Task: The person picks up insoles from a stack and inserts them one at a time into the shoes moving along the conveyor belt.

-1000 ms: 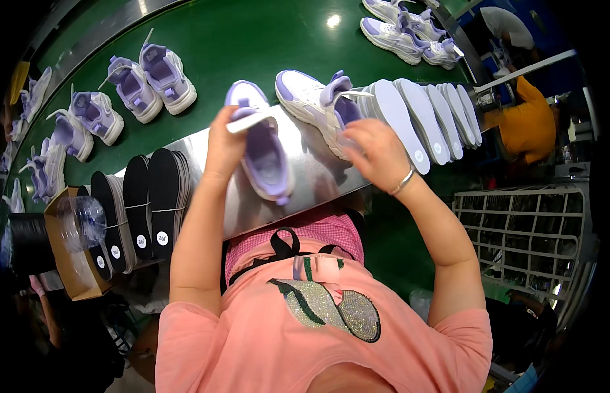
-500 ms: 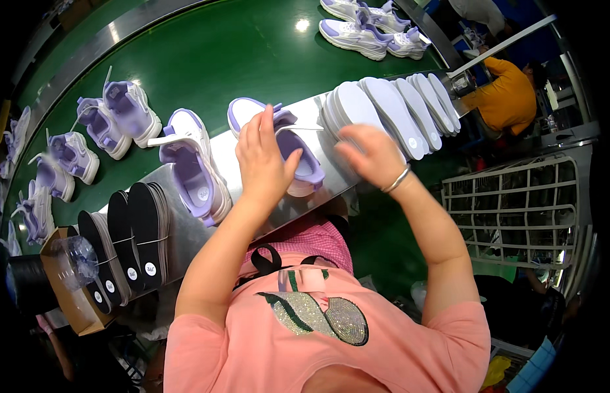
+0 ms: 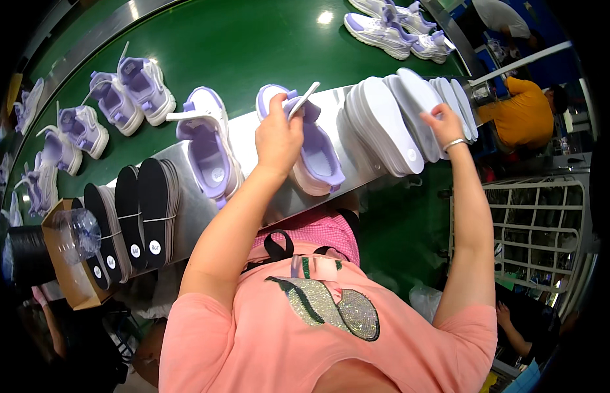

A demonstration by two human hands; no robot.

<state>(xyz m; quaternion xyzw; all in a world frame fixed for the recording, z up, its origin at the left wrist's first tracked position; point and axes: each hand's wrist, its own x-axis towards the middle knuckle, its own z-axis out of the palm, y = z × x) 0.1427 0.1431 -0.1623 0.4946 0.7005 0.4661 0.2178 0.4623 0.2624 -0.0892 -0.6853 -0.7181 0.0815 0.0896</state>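
Worker's left hand grasps lavender-white sneaker near front, bare steel table left of fingers; right hand pinches pale insole by edge, insole stacks on 2 sides.

At the left end of the silver metal worktop sits an open brown cardboard box with crumpled clear plastic in it, beside a black cylinder. A smooth green surface spreads beyond, edged by a curved metal rail. On the right, a pale straight bar slants above a person in an orange top; nearer stands a light-coloured wire-grid rack.
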